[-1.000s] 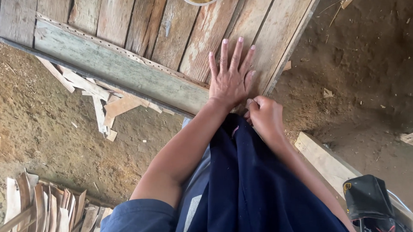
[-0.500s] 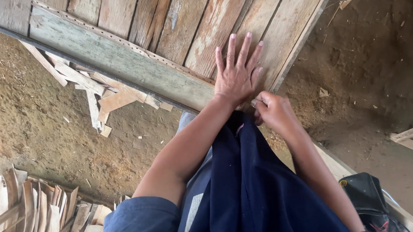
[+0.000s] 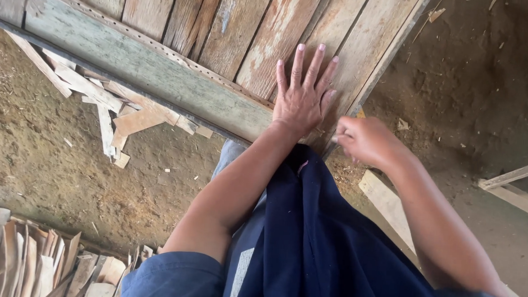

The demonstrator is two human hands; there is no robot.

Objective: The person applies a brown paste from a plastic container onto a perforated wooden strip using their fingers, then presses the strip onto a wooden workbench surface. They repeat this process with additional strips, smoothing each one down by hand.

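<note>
On plank edge (image 3: 359,99): flat left hand (image 3: 302,103), right hand (image 3: 366,140).

Quick count: two hands, left (image 3: 304,100) spread flat with five fingers showing, right (image 3: 366,140) curled up. One plank platform (image 3: 179,52), roughly eight boards across the top. One pile of scraps (image 3: 107,111) underneath, one stack of slats (image 3: 32,263) bottom left, and one loose board (image 3: 385,199).

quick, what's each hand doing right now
Left hand: open, fingers spread, flat on the wooden panel.
Right hand: curled closed at the panel's edge; whether it holds anything cannot be told.
</note>
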